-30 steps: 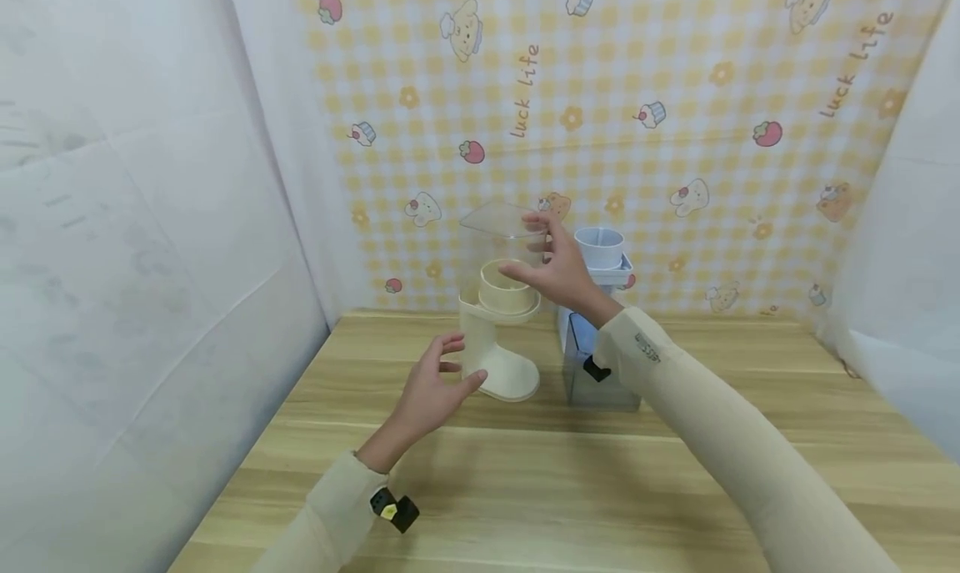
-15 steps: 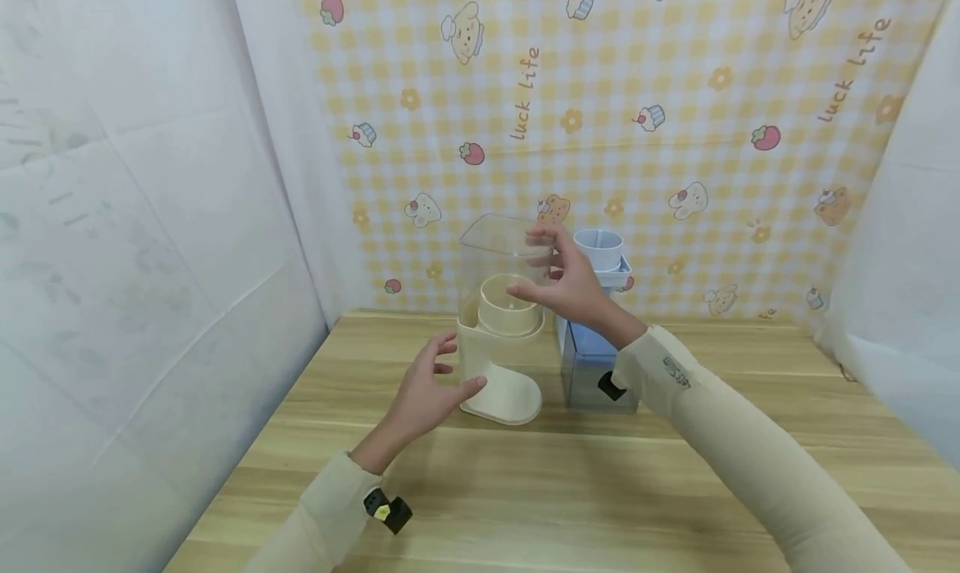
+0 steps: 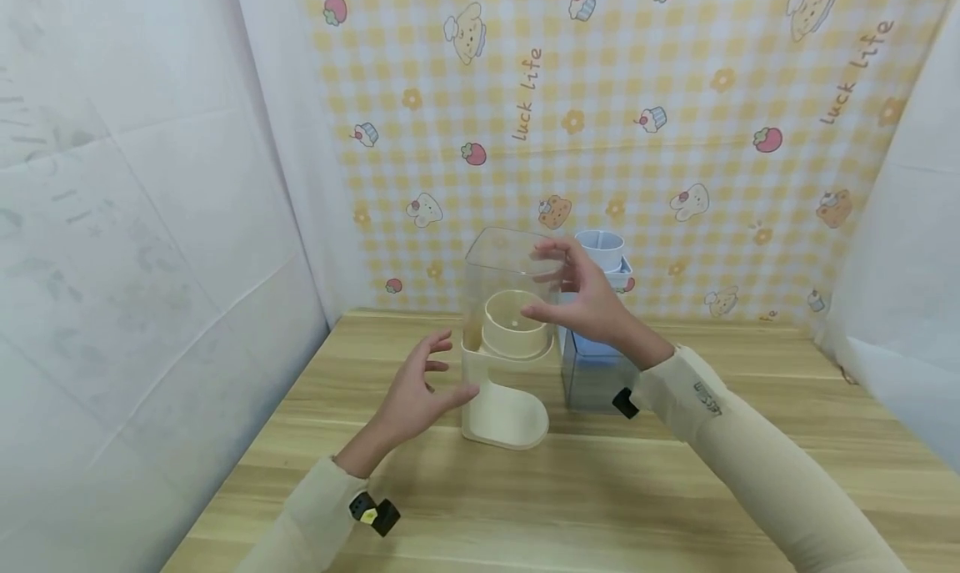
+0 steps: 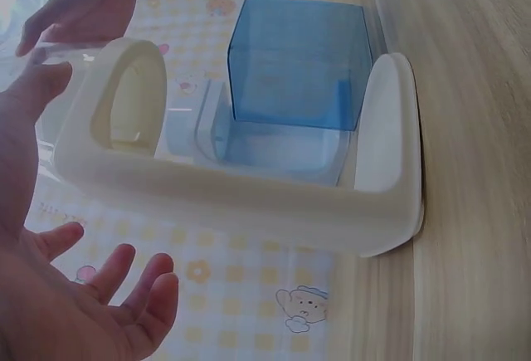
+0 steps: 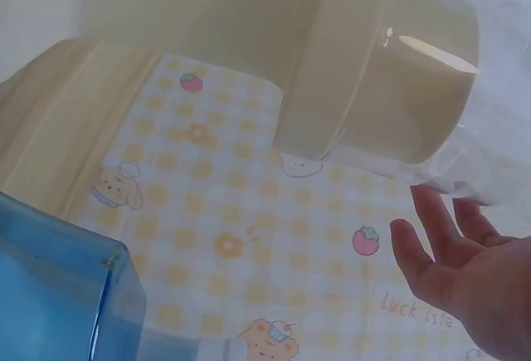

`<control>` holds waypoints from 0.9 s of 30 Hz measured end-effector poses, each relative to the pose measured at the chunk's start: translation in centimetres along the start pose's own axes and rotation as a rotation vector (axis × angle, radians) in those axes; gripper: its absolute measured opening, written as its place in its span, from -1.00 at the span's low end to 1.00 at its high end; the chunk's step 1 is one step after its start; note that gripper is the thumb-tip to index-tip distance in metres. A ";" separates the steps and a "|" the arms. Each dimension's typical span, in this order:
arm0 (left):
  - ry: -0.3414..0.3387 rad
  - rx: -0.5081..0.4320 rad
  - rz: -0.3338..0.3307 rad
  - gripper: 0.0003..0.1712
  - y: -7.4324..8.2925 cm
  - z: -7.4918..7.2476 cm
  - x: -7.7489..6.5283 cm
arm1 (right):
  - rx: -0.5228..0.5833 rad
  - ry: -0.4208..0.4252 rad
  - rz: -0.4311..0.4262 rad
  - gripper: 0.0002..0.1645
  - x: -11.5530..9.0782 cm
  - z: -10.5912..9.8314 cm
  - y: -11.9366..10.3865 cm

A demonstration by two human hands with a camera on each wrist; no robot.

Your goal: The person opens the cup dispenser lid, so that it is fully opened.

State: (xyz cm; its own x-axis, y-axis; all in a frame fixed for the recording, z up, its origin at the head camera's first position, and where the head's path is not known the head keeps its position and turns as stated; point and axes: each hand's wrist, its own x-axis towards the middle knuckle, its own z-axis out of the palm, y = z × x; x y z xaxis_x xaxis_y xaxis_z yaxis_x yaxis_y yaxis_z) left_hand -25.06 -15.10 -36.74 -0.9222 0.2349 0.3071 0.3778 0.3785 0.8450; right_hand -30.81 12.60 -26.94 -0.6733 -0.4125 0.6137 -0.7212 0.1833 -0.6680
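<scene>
A cream dispenser [image 3: 510,419] stands on the table, its flat rounded foot toward me. Its upper ring carries a round cream cup [image 3: 515,339] inside a tall clear box [image 3: 491,264]. My right hand [image 3: 588,302] holds the clear box at its right side, thumb in front and fingers seen through the plastic; in the right wrist view the fingertips are at its edge. My left hand [image 3: 408,398] is spread beside the upright on the left, thumb tip near its edge. In the left wrist view its fingers [image 4: 133,295] are apart from the upright.
Behind the right hand stands a similar light-blue dispenser [image 3: 600,248] with a round cup on top. A clear blue box [image 3: 596,385] sits at its foot. The wooden table [image 3: 480,506] ends at a yellow checked cloth [image 3: 420,256]; white sheets [image 3: 172,223] hang at both sides.
The cream dispenser has come toward me along the table, and my right hand has moved with it, slightly rightward. My left hand has drawn a little away to the left.
</scene>
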 end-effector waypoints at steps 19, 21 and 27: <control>-0.115 0.002 0.074 -0.04 0.1 -0.2 -1.4 | 0.040 -0.026 -0.143 -0.06 -3.8 -1.3 -2.4; -0.130 -0.004 0.084 -0.04 0.3 0.2 -1.5 | 0.058 -0.032 -0.165 -0.06 -4.2 -1.4 -2.5; -0.180 -0.026 0.133 0.05 0.8 1.5 -1.7 | 0.068 -0.040 -0.188 -0.07 -5.3 -1.8 -3.0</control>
State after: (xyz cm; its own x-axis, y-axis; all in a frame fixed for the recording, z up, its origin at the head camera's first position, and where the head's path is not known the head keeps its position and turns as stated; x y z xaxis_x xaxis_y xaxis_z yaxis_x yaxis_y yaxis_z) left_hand -23.06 -13.89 -37.23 -0.8341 0.4381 0.3352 0.4903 0.3105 0.8143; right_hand -25.36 15.80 -27.42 -0.5197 -0.4687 0.7143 -0.8202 0.0398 -0.5707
